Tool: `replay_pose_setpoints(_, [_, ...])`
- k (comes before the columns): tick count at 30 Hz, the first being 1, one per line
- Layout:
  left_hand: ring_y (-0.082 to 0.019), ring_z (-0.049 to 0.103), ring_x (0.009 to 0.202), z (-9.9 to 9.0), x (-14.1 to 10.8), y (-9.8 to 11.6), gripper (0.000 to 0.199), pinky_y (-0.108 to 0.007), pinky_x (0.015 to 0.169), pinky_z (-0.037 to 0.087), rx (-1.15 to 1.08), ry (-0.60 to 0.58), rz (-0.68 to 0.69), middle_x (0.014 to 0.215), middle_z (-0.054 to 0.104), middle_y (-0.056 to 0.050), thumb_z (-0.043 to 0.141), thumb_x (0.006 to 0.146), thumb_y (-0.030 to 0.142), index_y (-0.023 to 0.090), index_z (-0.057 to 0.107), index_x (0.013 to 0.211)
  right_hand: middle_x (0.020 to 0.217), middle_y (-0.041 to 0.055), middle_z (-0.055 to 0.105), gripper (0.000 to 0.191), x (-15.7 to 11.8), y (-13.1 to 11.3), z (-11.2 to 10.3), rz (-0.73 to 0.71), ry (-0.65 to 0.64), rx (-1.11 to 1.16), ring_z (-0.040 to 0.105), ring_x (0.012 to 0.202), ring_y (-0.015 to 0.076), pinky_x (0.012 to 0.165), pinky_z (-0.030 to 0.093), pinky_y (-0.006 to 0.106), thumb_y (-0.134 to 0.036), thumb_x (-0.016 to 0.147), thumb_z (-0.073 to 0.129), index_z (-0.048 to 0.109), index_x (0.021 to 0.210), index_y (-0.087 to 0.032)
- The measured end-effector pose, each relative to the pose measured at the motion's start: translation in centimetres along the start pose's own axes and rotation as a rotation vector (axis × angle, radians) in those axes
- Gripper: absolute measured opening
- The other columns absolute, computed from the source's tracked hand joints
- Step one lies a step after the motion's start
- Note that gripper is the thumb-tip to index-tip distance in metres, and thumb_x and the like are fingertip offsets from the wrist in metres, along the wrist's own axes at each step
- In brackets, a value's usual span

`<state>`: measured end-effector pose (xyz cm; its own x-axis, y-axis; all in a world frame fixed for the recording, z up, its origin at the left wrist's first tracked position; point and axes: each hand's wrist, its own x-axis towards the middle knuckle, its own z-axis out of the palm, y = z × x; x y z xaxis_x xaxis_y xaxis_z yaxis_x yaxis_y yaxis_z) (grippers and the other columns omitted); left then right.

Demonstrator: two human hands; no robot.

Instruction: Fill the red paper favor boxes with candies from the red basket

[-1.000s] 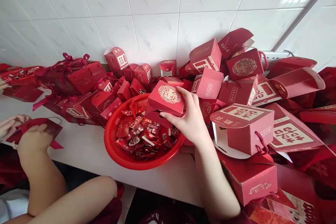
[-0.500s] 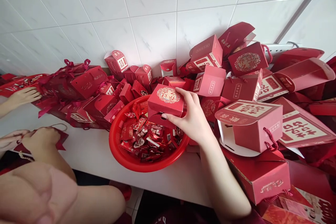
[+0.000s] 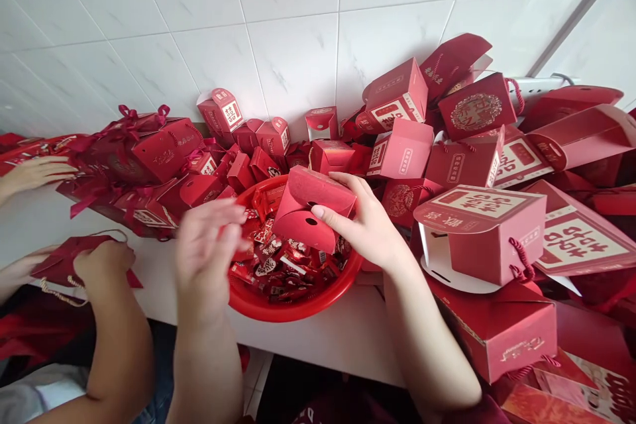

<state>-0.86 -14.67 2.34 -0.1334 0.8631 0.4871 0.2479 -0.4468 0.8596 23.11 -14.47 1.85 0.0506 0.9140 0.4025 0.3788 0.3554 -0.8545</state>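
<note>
Red box (image 3: pixel 322 193) held in my right hand (image 3: pixel 370 228), flaps now showing above the basket (image 3: pixel 293 312).
I see it has rolled from its gold-printed face to its flaps and holes, so the closure is exposed to me. My thumb presses near a hole, fingers round the far edge. My left hand (image 3: pixel 206 248) has come in, blurred, fingers loosely spread and apparently empty, apart from the box; wrapped sweets (image 3: pixel 283 271) lie below.

"What is the right hand (image 3: pixel 366 224) holding?"
"It's holding a red box (image 3: pixel 314 202) over the basket (image 3: pixel 298 313)."
"And the left hand (image 3: pixel 207 252)?"
"It's hovering, blurred, at the basket's left side."
</note>
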Motion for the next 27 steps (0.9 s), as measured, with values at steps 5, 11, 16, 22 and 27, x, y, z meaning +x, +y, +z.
replay_pose_setpoints(5, [-0.03,0.056,0.132,3.3,1.4,-1.7,0.066,-0.041,0.099,0.058,-0.219,-0.382,-0.262,0.153,0.049,-0.007,0.067,0.087,0.051,0.032,0.045,0.146,0.14,0.0092,0.059,0.059,0.0,0.0,1.0,-0.013,-0.054,0.065,0.057,0.128,0.0258,0.11,0.046,0.044,-0.058,0.09,0.065,0.052,0.136,-0.024])
replay_pose_setpoints(11, [-0.028,0.062,0.125,4.3,3.7,-2.8,0.053,-0.042,0.103,0.055,-0.192,-0.406,-0.314,0.137,0.064,-0.003,0.067,0.086,0.034,0.032,0.055,0.137,0.15,0.0121,0.05,0.065,0.2,0.7,2.5,-0.119,-0.107,-0.128,0.054,0.133,0.0278,0.107,0.049,0.047,-0.035,0.092,0.06,0.035,0.15,-0.022])
replay_pose_setpoints(16, [-0.026,0.055,0.133,4.1,4.1,-3.8,0.052,-0.042,0.114,0.044,0.056,-0.316,-0.207,0.141,0.06,-0.001,0.067,0.084,0.03,0.031,0.058,0.135,0.141,0.0157,0.058,0.058,0.5,1.1,3.3,-0.239,-0.008,-0.48,0.059,0.122,0.0337,0.095,0.054,0.048,-0.023,0.088,0.06,0.047,0.144,-0.019])
replay_pose_setpoints(22, [-0.026,0.057,0.13,3.9,3.1,-4.4,0.051,-0.042,0.112,0.045,0.204,-0.284,-0.134,0.14,0.06,-0.002,0.067,0.084,0.028,0.03,0.058,0.134,0.076,0.0018,0.066,0.034,0.5,1.0,2.3,-0.177,0.067,-0.248,0.058,0.066,0.0149,0.066,0.045,0.025,-0.041,0.104,0.044,0.068,0.091,-0.02])
replay_pose_setpoints(27, [-0.029,0.061,0.123,4.5,2.0,-3.5,0.051,-0.046,0.107,0.048,0.522,-0.173,0.047,0.133,0.064,-0.005,0.071,0.082,0.028,0.028,0.056,0.13,0.062,-0.0025,0.054,0.041,0.1,0.2,2.4,-0.164,0.019,-0.153,0.045,0.056,0.0109,0.059,0.037,0.023,-0.044,0.103,0.047,0.06,0.073,-0.019])
